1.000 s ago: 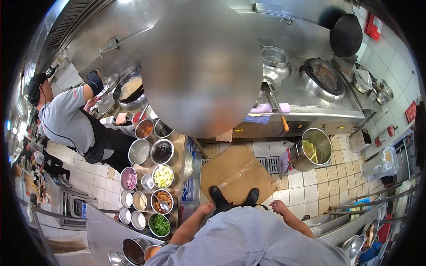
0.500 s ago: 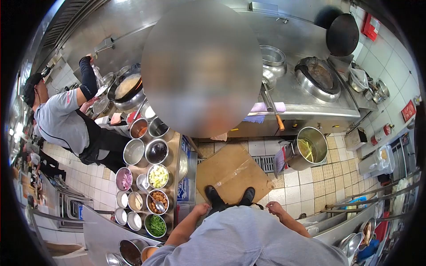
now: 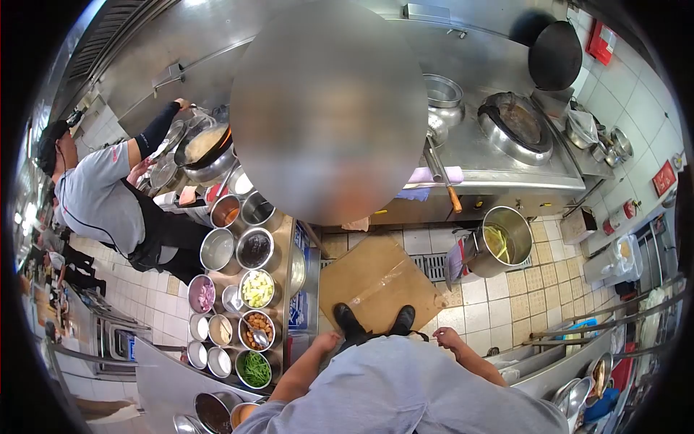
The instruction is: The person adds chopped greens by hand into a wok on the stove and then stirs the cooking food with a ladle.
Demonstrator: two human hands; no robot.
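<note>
Low beside my body, my left hand (image 3: 327,342) hangs near the counter with several metal bowls, its fingers loosely curled and no object visible in it. My right hand (image 3: 447,338) is on the other side of my body, fingers slightly bent and apart, holding nothing. Neither hand touches anything. Nearest the left hand are a bowl of cut green vegetables (image 3: 256,368) and a bowl of brown pieces (image 3: 253,336) with a spoon. Between and beyond the hands, a brown cardboard sheet (image 3: 376,278) lies under my shoes.
At the left, a co-worker (image 3: 101,188) stands by a wok (image 3: 206,147). A tall metal pot (image 3: 504,242) with yellow-green stalks is at the right, below a steel stove (image 3: 463,155) with another wok (image 3: 518,123). A long-handled tool (image 3: 454,199) overhangs the stove edge. A blurred disc hides the upper middle.
The co-worker's raised arm has gone up, then lowered and reached toward the wok area. The whole view has shifted slightly. My hands stay low at my sides.
</note>
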